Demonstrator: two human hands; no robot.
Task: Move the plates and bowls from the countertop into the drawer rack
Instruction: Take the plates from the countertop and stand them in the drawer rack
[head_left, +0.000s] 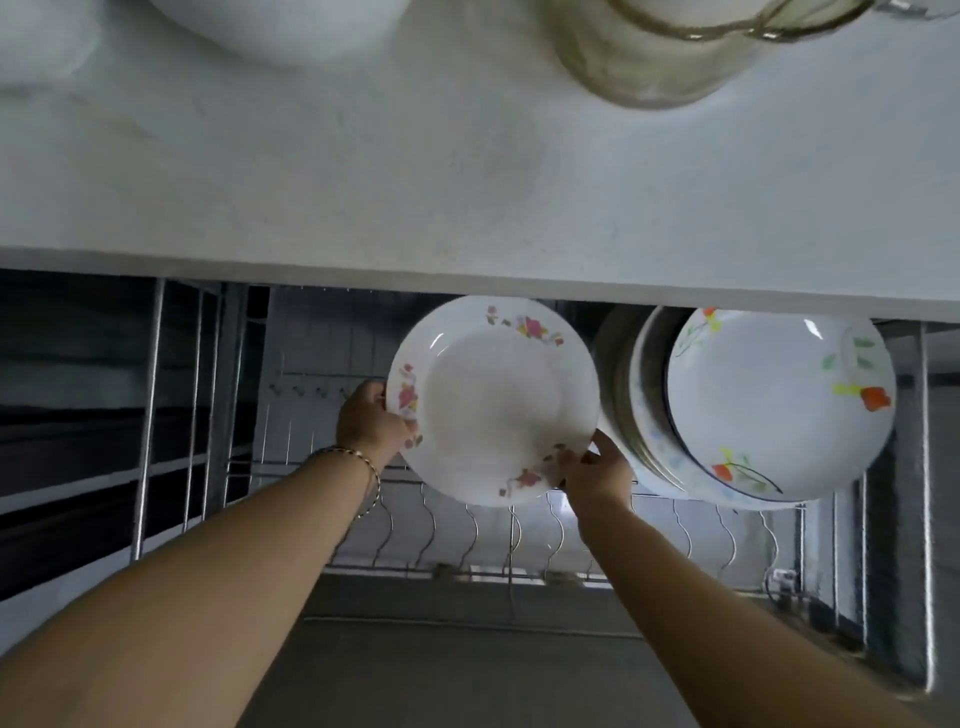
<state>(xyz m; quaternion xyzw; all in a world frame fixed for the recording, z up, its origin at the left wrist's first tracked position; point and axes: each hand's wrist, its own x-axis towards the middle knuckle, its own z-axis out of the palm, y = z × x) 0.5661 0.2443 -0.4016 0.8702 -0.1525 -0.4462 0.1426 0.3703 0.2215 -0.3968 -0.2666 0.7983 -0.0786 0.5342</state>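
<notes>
Both hands, left hand (371, 415) and right hand (597, 470), pinch the pink-flowered plate's (493, 400) rim above the drawer rack (467, 525), left of racked plates (779, 405); next, I judge, lower it between wires.

One head-worn view, tipped steeply down past the surface (467, 182) edge, staring close into the drawer rack (470, 540).
</notes>
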